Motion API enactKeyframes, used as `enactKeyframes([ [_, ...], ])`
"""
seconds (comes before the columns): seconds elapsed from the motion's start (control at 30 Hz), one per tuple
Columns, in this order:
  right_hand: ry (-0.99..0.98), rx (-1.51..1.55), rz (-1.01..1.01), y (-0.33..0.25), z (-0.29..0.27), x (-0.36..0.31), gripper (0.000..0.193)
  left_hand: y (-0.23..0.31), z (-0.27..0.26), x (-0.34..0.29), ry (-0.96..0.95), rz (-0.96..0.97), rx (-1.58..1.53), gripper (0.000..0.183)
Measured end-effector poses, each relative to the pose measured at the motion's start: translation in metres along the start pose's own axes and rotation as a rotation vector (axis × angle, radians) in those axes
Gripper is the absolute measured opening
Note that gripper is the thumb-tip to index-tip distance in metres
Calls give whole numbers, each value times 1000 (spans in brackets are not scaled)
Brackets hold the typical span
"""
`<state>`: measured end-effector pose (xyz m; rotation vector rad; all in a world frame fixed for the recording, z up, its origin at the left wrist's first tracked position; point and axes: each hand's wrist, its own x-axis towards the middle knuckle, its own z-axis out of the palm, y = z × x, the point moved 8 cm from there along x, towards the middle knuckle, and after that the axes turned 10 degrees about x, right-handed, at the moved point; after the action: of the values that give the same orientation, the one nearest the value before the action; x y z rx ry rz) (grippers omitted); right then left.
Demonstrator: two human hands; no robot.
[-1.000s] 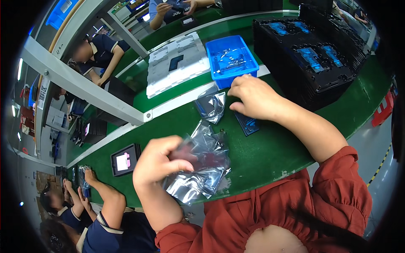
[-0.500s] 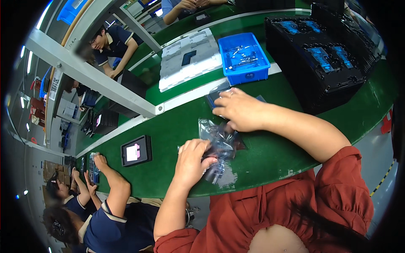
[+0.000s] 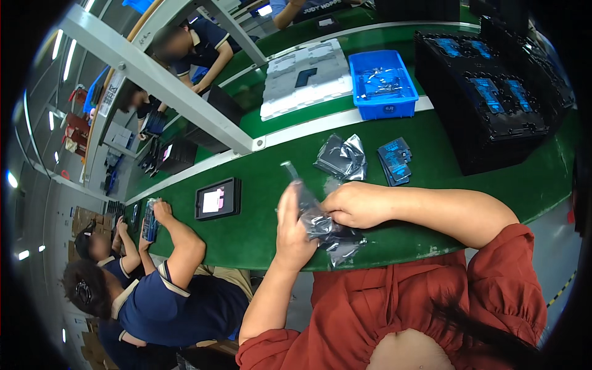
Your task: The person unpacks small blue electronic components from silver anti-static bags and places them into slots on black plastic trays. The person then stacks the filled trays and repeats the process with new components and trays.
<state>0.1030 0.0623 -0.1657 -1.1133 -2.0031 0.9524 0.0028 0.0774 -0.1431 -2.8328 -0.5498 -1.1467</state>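
Observation:
My left hand (image 3: 295, 231) grips a crumpled, shiny, see-through grey plastic bag (image 3: 317, 227) above the green table near its front edge. Beside it, my right hand (image 3: 357, 203) is closed, with its fingertips against the bag; motion blurs both the bag and the left fingers. Whether anything lies inside the bag, I cannot tell. Beyond my hands rests a small pile of similar shiny bags (image 3: 339, 157). Right of that pile, several flat blue-and-black parts (image 3: 394, 159) overlap one another on the table.
A tall stack of black trays (image 3: 475, 135) holding blue parts stands at the right. Behind the bags are a blue bin (image 3: 383, 111) and a white foam tray (image 3: 280, 102). A black tray (image 3: 219, 198) lies left, near a co-worker's arm (image 3: 185, 237). A white metal post (image 3: 179, 102) slants across.
My right hand has left the blue-and-black parts and come to the bag beside my left hand. The left hand has lifted the bag slightly. The view has shifted.

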Motion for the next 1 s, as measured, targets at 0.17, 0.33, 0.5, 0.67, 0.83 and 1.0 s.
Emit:
enactKeyframes([
  [0.17, -1, -139, -10, 0, 2, 6, 21, -15, 5, -12, -45, -67, -164, 34],
  [0.33, 252, -348, 62, -8, -31, 2, 13, -29, 0, -19, -21, -186, -11, 27],
  [0.5, 584, -850, 167, 27, -80, -9, 34, -29, 7, -18, -181, -557, -471, 57],
  [0.67, 366, -307, 42, 23, -44, 10, 14, -26, 19, -18, -225, -395, -232, 25],
  [0.83, 341, 541, 48, 17, -19, 1, 27, -5, 8, -10, -94, -357, -332, 23],
  [1.0, 323, 787, -97, -9, -4, -4, 47, 0, -7, -25, -35, -493, -374, 19],
])
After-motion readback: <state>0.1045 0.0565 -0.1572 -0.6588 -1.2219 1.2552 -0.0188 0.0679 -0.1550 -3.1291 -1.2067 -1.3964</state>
